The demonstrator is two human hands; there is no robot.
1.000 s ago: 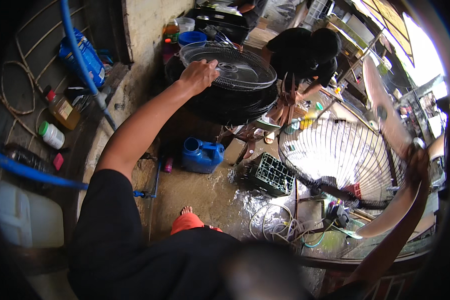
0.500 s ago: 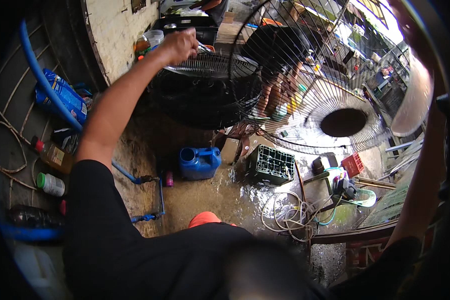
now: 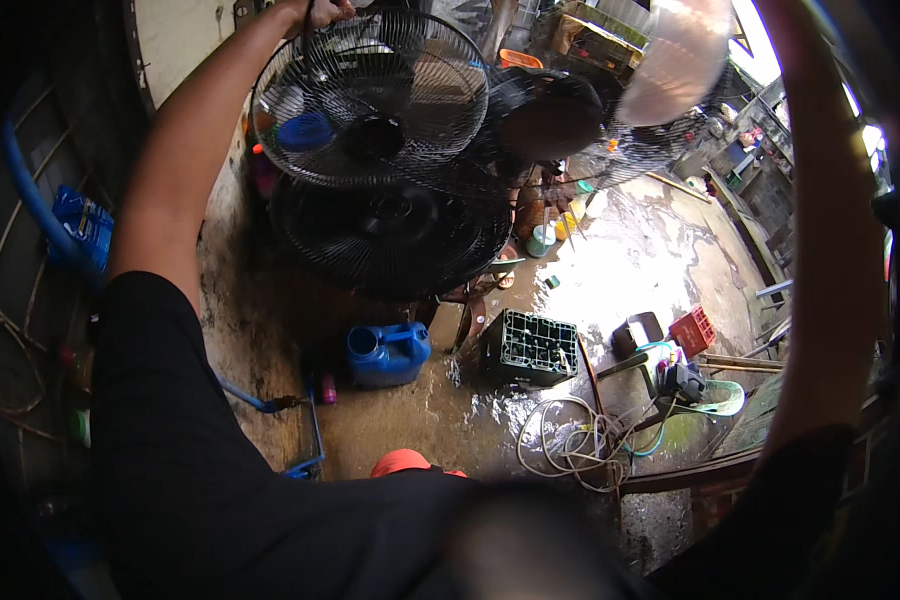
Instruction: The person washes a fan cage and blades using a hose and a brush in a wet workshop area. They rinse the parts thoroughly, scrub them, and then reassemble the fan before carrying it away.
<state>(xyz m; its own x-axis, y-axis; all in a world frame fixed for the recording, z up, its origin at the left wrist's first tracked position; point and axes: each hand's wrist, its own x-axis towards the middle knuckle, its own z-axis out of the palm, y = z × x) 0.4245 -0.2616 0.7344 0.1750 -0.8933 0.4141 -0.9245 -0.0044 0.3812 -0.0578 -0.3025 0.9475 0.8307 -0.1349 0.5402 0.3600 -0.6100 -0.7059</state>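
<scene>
From my end, the fan grille (image 3: 372, 134) at the far left reads as thin dark metal wire, and the pale blade (image 3: 675, 62) at the far right as smooth plastic, though blurred. Nearer, I see glossy blue plastic on the jug (image 3: 390, 358), and duller, moulded plastic on the green crate (image 3: 536, 348) and the red crate (image 3: 694, 332) to its right. The floor (image 3: 470, 432) looks like rough concrete, wet and mirror-bright in patches; the near black sleeve (image 3: 165, 400) is matt cloth
</scene>
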